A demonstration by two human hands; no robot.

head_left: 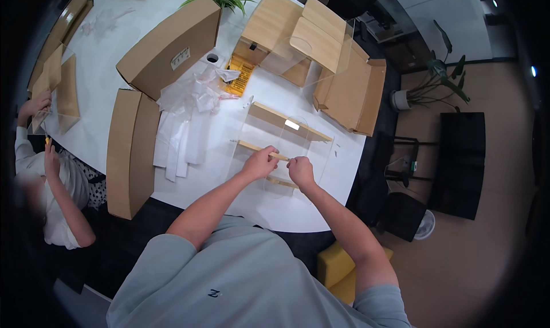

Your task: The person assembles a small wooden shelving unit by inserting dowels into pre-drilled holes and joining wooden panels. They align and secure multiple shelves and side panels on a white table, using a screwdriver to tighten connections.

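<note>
A clear panel [315, 162] lies on the white table in front of me, with pale wooden boards set along it. My left hand [262, 163] is closed round the right part of the middle wooden strip [247, 146]. Close beside it, my right hand [302, 171] is pinched at the strip's right end; whatever small thing its fingers hold is hidden. A wider wooden board [286, 120] runs parallel on the far side. Nearer to me, another wooden strip [282, 182] is partly covered by my hands and the clear panel.
Cardboard boxes [130, 150] and crumpled plastic wrap [197, 93] stand left, by a yellow packet [239, 76]. Beyond are a wooden-and-clear shelf unit [318, 38] and an open carton [355, 90]. A co-worker [63, 179] handles similar panels at far left, holding a yellow-handled tool.
</note>
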